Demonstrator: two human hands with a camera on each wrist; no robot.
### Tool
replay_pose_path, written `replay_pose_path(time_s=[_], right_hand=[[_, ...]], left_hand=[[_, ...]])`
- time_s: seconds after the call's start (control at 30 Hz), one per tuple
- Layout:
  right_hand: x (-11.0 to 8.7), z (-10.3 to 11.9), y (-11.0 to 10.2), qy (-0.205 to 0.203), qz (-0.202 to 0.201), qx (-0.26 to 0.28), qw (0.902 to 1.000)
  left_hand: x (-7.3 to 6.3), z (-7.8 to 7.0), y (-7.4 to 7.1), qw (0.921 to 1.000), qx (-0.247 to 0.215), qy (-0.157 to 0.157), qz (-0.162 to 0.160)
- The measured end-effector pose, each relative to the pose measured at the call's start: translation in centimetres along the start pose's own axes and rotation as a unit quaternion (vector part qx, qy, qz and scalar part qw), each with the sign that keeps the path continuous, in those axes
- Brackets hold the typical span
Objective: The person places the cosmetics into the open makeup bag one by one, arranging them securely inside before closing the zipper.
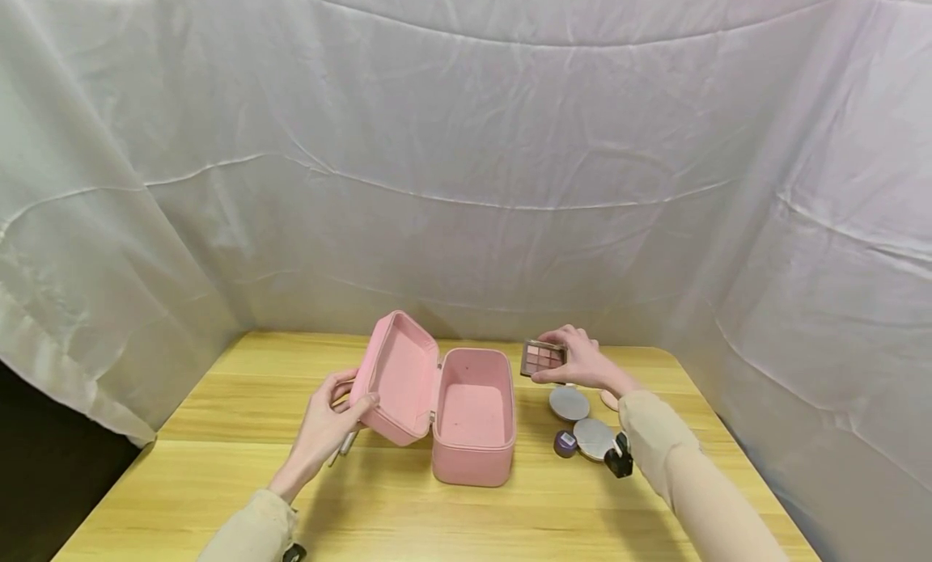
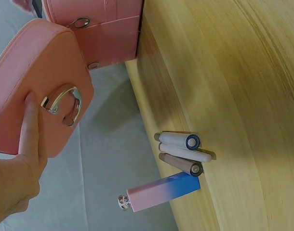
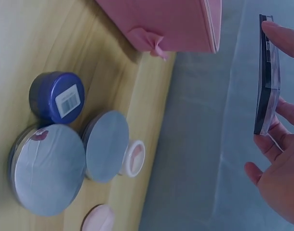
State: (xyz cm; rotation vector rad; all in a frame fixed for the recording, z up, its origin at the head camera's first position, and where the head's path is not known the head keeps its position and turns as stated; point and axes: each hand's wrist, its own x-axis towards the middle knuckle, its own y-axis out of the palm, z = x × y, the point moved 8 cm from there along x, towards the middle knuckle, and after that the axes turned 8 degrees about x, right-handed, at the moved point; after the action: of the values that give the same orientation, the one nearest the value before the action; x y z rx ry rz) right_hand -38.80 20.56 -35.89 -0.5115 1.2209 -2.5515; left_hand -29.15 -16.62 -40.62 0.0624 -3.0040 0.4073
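Note:
A pink cosmetic case [image 1: 473, 457] stands on the table with its lid [image 1: 402, 368] swung out to the left. My left hand [image 1: 329, 416] holds the lid's left edge, thumb on the rim; in the left wrist view one finger lies along the outside, beside the metal-ended handle [image 2: 72, 103]. To the right of the case, my right hand [image 1: 578, 360] grips an eyeshadow palette [image 1: 542, 358] raised above the table. Its colour pans face the head camera, while the right wrist view has it edge-on between thumb and fingers. The case's compartment looks bare inside.
Right of the case lie two round silver-topped compacts [image 3: 50, 168] [image 3: 107, 147], a purple jar [image 3: 58, 97], a small white jar [image 3: 133, 159] and a pink round item [image 3: 99, 219]. Left, behind the lid, are several pen-like tubes [image 2: 180, 140] and a pink-blue tube [image 2: 161, 190].

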Motion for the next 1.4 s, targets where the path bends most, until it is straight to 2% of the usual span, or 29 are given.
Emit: replay_pose_path(time_s=[0.6, 0.83, 1.4], right_hand=[[2.4, 3.5, 2.5, -0.020, 0.036, -0.012, 0.9991], [3.7, 4.2, 4.1, -0.015, 0.047, -0.024, 0.9985], [5.3, 5.6, 7.5, -0.006, 0.081, -0.045, 0.9957]], left_hand=[[0.0, 0.0, 0.0, 1.0000, -0.005, -0.003, -0.001], [-0.1, -0.1, 0.0, 1.0000, -0.003, -0.005, 0.001], [-0.1, -0.1, 0.1, 1.0000, -0.002, -0.004, 0.001]])
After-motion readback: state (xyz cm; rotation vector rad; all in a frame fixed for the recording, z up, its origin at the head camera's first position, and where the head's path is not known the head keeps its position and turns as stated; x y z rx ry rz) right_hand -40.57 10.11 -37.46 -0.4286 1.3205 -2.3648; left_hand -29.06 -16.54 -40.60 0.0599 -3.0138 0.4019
